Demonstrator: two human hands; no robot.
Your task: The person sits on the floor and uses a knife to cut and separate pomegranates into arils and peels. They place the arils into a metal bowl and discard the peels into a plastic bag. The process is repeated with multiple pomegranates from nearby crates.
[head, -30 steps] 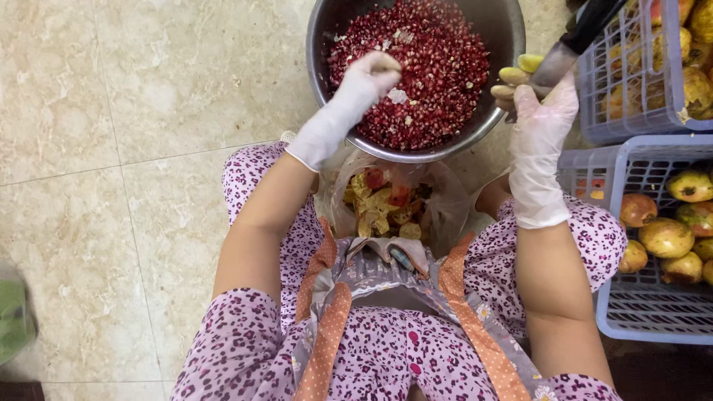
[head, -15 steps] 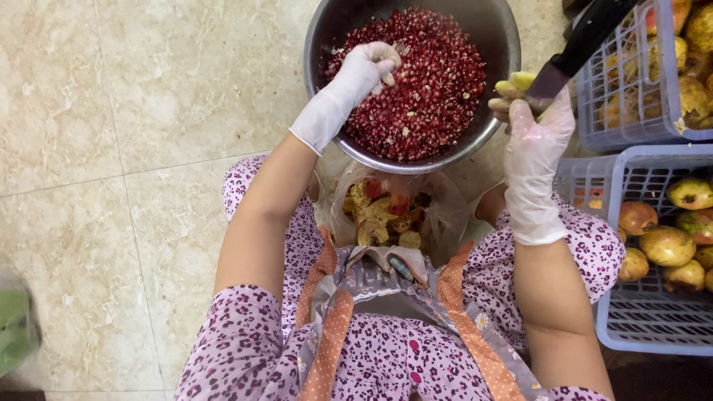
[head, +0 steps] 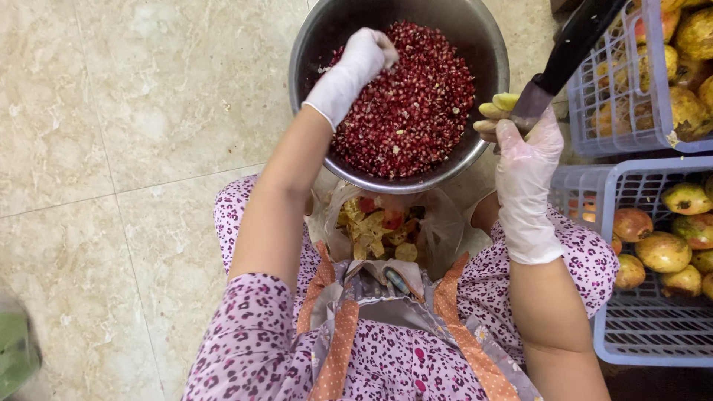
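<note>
A steel bowl point(head: 312, 44) full of red pomegranate seeds point(head: 416, 111) stands on the tiled floor in front of me. My left hand point(head: 356, 63), in a white glove, reaches into the bowl's upper left part, fingers closed over the seeds. My right hand point(head: 523, 145), also gloved, hovers at the bowl's right rim gripping a large knife point(head: 568, 52) with its dark blade pointing up and away, together with a yellowish piece of peel point(head: 497, 108).
A clear bag of pomegranate peels point(head: 375, 226) lies between my knees. Two blue-white plastic crates point(head: 631, 327) with whole pomegranates point(head: 665, 249) stand on the right. A green thing point(head: 15, 353) sits at the lower left edge.
My left hand moved up and further into the bowl over the seeds. The right hand with the knife stayed at the bowl's right rim.
</note>
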